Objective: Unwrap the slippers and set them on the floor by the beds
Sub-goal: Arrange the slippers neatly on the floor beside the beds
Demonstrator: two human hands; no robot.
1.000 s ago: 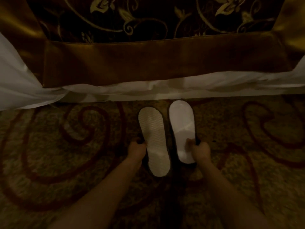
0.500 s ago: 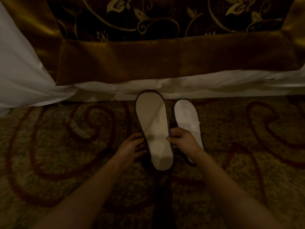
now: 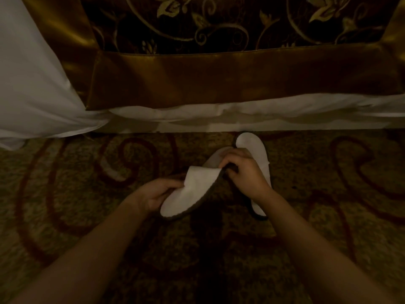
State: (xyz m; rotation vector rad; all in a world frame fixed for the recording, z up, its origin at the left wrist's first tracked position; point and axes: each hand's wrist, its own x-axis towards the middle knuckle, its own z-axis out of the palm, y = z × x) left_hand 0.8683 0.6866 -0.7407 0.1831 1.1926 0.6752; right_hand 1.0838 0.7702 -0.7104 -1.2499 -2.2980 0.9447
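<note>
Head view shows us crouched over the patterned carpet (image 3: 65,216) at the foot edge of the bed (image 3: 219,119), where a gold-bordered bed runner (image 3: 219,77) hangs down over white sheets (image 3: 32,84). We count 2 white slippers. 1 slipper (image 3: 256,150) lies flat on the carpet close to the bed's edge, its toe toward the bed, partly hidden behind our right hand (image 3: 243,172). The other slipper (image 3: 188,194) is lifted off the carpet just beside it and bent into a curve between both hands.

Our left hand (image 3: 153,196) has its grip closed around the heel end, thumb on the white inner face. Our right hand pinches the dark-trimmed edge near the toe end, fingers curled over it. No wrapper shows anywhere.

We judge this slipper to be very light, thin and floppy: it folds under slight pressure, so it should not be fragile, though the strap could crease flat. The soft cloth face looks easy to hold; the trimmed rim gives the firmest purchase. For setting down, we would take it at heel and toe rim, let it flatten sole-down, and line it up beside its mate along the bed's edge.
</note>
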